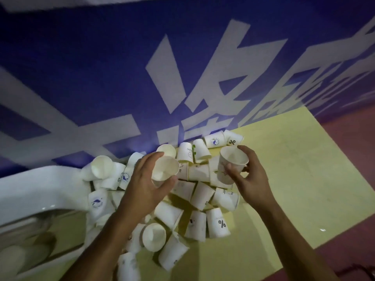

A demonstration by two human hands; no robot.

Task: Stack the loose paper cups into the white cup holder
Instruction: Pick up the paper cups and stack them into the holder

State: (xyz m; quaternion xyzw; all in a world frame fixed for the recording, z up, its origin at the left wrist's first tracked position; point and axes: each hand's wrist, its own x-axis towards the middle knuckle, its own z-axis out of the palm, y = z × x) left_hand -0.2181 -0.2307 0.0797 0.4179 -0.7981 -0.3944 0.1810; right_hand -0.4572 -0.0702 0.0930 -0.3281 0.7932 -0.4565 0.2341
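Status: two cups in hand, none seated yet.

- Left grip [146, 185]: fingers curled round the left cup [165, 169], mouth tipped toward the camera, above the pile's 12 o'clock side.
- Right grip [249, 179]: thumb and fingers clasp the right cup [233, 159], mouth up and slightly tilted, at the pile's 2 o'clock. The two held cups are near each other but apart.
- Cups [200, 195]: many lie loose on their sides across the yellow tabletop [294, 179], touching and overlapping.
- Holder [30, 187]: white, at 9 o'clock of the pile, with cups resting against its near end. It is blurred, so I cannot tell what it already contains.
- Blue banner [101, 67] with white lettering stands behind, at 12 o'clock.

I judge the step to be pickup and nesting, early in the task, as most cups remain loose. The next move calls for turning both cups the same way, sliding one base squarely into the other mouth, then carrying the pair toward 9 o'clock. Thin rims may crush under a hard squeeze.
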